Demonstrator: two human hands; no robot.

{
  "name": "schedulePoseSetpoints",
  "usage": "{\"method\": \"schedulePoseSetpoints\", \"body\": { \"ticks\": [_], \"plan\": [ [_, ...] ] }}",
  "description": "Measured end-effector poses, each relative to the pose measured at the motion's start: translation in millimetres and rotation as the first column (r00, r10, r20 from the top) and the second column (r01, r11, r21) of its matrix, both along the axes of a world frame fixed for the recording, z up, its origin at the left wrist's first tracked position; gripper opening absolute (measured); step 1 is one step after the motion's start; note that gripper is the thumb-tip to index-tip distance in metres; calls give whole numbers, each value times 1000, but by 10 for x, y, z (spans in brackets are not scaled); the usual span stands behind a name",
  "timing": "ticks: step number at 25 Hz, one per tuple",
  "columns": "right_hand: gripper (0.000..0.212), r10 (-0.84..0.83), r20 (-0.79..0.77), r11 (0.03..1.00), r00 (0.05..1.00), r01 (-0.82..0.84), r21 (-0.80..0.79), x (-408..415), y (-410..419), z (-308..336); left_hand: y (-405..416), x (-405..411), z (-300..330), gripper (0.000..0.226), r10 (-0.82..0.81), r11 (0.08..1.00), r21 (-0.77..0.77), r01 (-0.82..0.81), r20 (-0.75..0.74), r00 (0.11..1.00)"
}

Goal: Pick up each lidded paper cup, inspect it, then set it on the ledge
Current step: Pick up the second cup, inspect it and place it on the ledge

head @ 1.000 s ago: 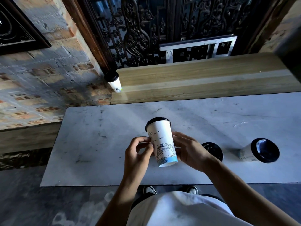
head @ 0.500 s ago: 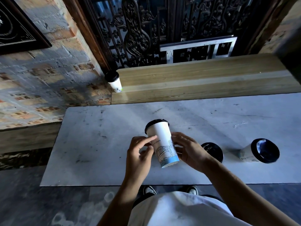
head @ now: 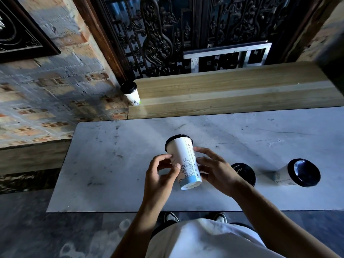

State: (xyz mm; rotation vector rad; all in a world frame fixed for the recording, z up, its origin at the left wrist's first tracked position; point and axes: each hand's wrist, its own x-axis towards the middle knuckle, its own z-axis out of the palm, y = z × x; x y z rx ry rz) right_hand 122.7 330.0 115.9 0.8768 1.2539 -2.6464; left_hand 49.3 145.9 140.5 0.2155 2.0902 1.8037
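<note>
I hold a white paper cup (head: 183,161) with a black lid and a blue band at its foot above the grey table (head: 115,164), tilted with the lid away from me. My left hand (head: 161,174) grips its left side with thumb and fingertips. My right hand (head: 217,170) cups its right side. A second lidded cup (head: 245,173) stands on the table behind my right wrist, partly hidden. A third cup (head: 297,175) stands further right. One lidded cup (head: 131,93) stands at the left end of the wooden ledge (head: 232,92).
A brick wall runs along the left with a dark framed panel (head: 22,28). Behind the ledge rises a dark ornate metal grille (head: 176,34). My shoes (head: 172,218) and the dark floor show below the table's near edge.
The held cup has turned in my fingers, showing its seam and a different part of the drawing. My left fingers have shifted their hold on its side. The other cups have not moved.
</note>
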Motion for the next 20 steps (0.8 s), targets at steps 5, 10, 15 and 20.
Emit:
{"method": "schedulePoseSetpoints", "body": {
  "ticks": [5,10,15,20],
  "plan": [
    [37,-13,-11,1000,1000,13,-9,-6,-45,15,-25,10,-4,24,2,1000,-10,-2,-4,1000],
    [30,38,-100,999,994,-37,11,2,-86,1,-55,-10,-35,27,-8,1000,-30,7,-29,1000],
    [27,26,-90,1000,996,-25,16,22,-95,29,-60,5,-54,37,-24,999,-47,19,-119,993],
    [34,8,-57,1000,998,-8,5,36,-71,11,-58,4,-33,46,-53,998,-52,44,-178,983]
  ]
}}
